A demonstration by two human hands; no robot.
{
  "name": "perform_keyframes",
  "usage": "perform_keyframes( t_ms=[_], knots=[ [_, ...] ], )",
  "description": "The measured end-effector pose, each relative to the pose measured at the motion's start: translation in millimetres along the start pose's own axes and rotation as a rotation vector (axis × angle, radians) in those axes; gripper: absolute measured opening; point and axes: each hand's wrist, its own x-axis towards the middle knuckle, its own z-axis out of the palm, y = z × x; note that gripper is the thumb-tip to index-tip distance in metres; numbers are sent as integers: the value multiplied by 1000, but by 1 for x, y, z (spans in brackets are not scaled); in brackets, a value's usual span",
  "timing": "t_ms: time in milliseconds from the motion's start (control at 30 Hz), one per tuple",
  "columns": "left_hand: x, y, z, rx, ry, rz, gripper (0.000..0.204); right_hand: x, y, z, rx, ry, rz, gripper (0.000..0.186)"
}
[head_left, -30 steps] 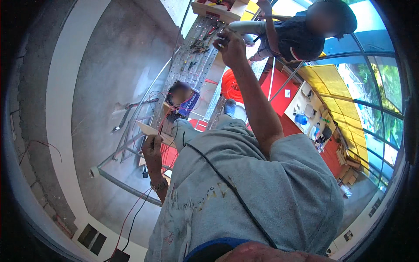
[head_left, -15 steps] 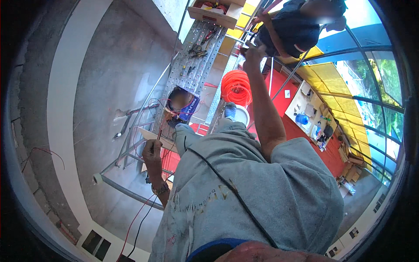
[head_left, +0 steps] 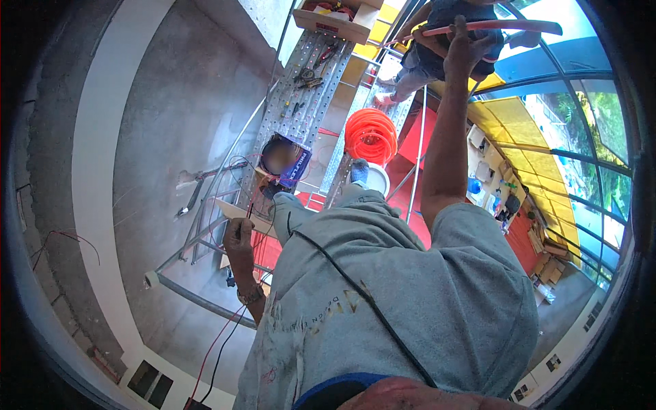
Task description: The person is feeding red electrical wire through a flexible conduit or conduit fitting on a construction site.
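My left hand [head_left: 239, 238] is closed in a pinch on a bundle of thin red and black electrical wires [head_left: 250, 206], whose ends stick up past the fingers. More of the wire [head_left: 217, 345] trails below the wrist. My right hand [head_left: 466, 53], arm stretched out, is wrapped round an orange corrugated tube [head_left: 519, 25] that lies roughly crosswise. Beyond it a co-worker [head_left: 437, 72] in dark clothes stands close, with a hand near the same tube. A coil of orange tubing [head_left: 371, 137] rests on the scaffold planks near my foot, beside a white bucket [head_left: 378, 179].
A blue wire box [head_left: 295, 166] sits on the perforated metal scaffold plank [head_left: 279, 113], with pliers and other hand tools [head_left: 312, 76] farther along. An open cardboard box [head_left: 337, 24] stands at the far end. Scaffold rails [head_left: 198, 298] edge the left. Far below lies a cluttered table [head_left: 488, 174].
My right hand has swung to the right and now grips the orange tube, which has come across the view. The co-worker has shifted. My left hand stays put with the wires.
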Motion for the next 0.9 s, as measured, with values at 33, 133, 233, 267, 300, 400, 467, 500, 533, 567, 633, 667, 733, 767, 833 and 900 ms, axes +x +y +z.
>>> perform_keyframes(
  t_ms=[33,133,233,267,300,400,467,500,533,567,633,667,733,767,833,900],
  knots=[
    [0,0,-1,-1,1,-1,21,6,1,3,155,5,102,76],
    [-1,1,-4,62,-1,-3,21,11,-9,0,250,-45,252,62],
    [-5,2,-2,23,-19,-89,21,-1,-33,-2,335,-155,283,42],
    [-6,2,-1,12,-17,-76,21,-7,-40,3,488,-216,270,35],
    [-7,3,1,2,-14,-63,20,-12,-47,4,491,-219,272,35],
    [0,11,6,6,-46,40,20,-29,-64,15,528,-546,321,27],
    [5,17,11,6,-68,52,20,-53,-64,29,353,-683,36,23],
    [7,21,13,4,-96,64,20,-75,-67,34,277,-727,125,25],
    [7,25,16,-13,-109,47,19,-99,-72,37,193,-771,210,30],
    [9,31,21,-11,-122,53,19,-114,-54,47,83,-793,-161,37],
    [16,35,31,-14,-127,115,19,-161,-88,57,117,-917,-115,30],
    [15,31,32,-10,-101,96,19,-189,-117,64,80,-959,-264,28],
    [23,24,40,-282,-154,-179,27,-227,-163,63,85,-1043,-417,25],
    [30,24,49,-296,-148,-157,28,-250,-176,64,29,-1055,-489,27],
    [43,19,60,-488,-133,-216,28,-281,-223,57,-41,-1117,-557,33],
    [65,8,77,-676,-120,-286,28,-303,-255,57,-53,-1207,-688,34]
  ],
)
